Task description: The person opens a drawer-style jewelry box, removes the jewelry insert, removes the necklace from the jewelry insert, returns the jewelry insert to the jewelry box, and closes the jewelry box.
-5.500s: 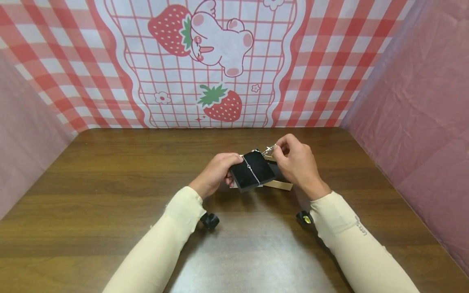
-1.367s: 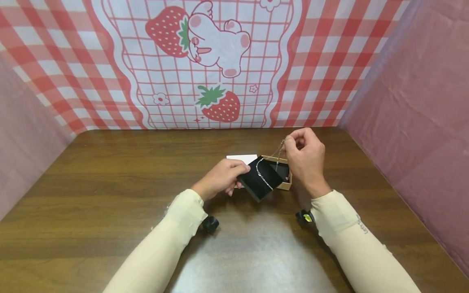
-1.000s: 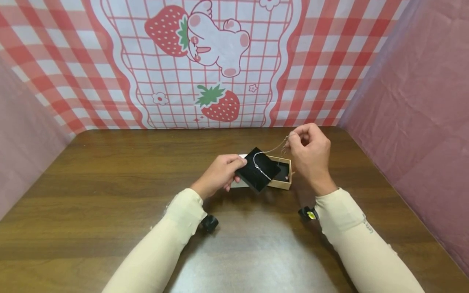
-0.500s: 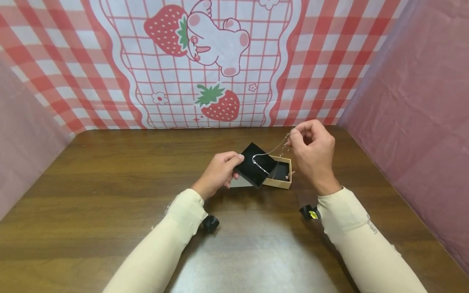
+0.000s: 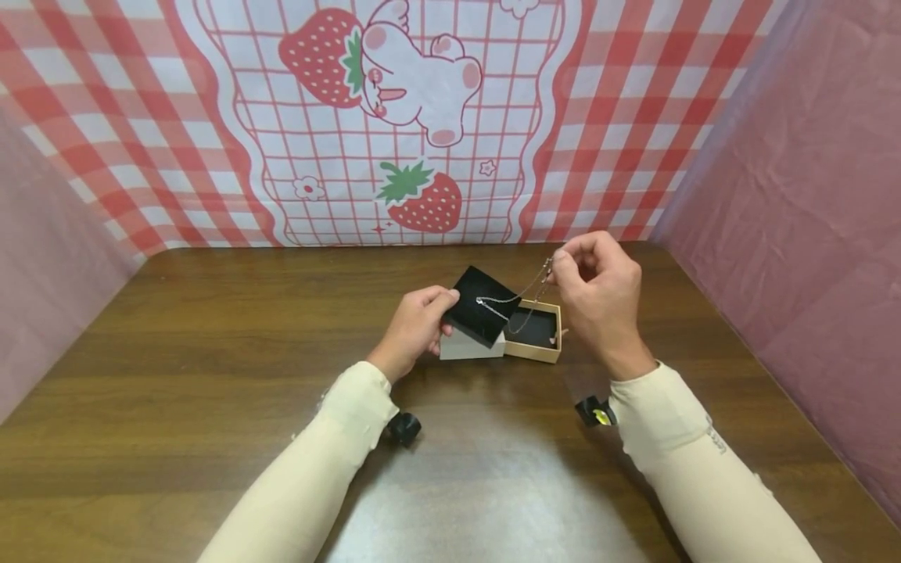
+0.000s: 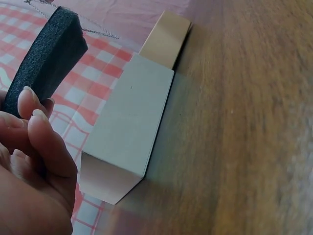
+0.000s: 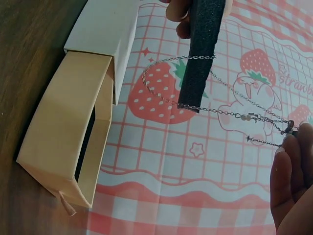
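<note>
My left hand (image 5: pixel 415 327) pinches the left corner of a black foam jewelry pad (image 5: pixel 466 291), thumb on top and fingers below, tilted above the box. In the left wrist view the pad's rough edge (image 6: pixel 41 58) faces the camera. To the right, my right hand (image 5: pixel 598 293) pinches a thin silver necklace (image 7: pixel 215 111) between thumb and fingertips, raised higher than the pad. The chain runs from those fingers to the pad's top face, and another stretch droops in a loop past its edge. Small beads and a short tail with a charm hang near the right fingers.
Below the pad stands a drawer-style gift box: a white sleeve (image 5: pixel 470 348) with a tan drawer (image 5: pixel 533 354) pulled out to the right, black inside, with a small pull tab (image 7: pixel 67 204). The wooden table (image 5: pixel 246 352) meets a strawberry-print cloth (image 5: pixel 425 203) behind; pink cloth hangs at both sides.
The pad has shifted left and up, uncovering more of the drawer. My right hand has moved right and slightly up, and the chain on the pad has narrowed from a wide curve to a sharp bend.
</note>
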A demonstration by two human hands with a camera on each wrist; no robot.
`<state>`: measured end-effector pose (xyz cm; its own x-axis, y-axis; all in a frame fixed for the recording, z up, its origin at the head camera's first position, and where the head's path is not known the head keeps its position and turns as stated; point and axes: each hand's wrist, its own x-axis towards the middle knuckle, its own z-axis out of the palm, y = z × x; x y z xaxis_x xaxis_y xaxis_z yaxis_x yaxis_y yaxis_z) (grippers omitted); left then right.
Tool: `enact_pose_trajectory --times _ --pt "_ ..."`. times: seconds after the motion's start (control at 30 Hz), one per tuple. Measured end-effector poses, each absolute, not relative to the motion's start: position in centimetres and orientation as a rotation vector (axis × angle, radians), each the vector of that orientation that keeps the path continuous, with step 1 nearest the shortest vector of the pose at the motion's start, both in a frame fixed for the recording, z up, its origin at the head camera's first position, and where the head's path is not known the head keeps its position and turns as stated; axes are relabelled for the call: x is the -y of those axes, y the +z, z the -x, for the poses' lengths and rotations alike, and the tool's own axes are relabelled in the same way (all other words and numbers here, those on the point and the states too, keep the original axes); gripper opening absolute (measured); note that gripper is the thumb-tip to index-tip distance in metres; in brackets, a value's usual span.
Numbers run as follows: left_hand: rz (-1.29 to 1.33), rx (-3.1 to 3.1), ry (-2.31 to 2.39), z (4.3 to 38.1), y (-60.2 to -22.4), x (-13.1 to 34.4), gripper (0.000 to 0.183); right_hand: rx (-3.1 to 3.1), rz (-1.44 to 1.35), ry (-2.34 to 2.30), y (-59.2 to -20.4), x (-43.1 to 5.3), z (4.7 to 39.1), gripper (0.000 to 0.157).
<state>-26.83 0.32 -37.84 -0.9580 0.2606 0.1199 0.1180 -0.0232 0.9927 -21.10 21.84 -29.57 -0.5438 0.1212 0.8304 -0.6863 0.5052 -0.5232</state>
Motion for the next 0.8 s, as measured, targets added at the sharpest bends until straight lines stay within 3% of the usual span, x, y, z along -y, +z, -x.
enact_pose_trajectory --times 0.8 --pt "-0.355 -2.078 2.212 27.1 -38.2 -0.5 0.026 1.803 -0.531 1.17 -29.6 -22.9 21.7 0.006"
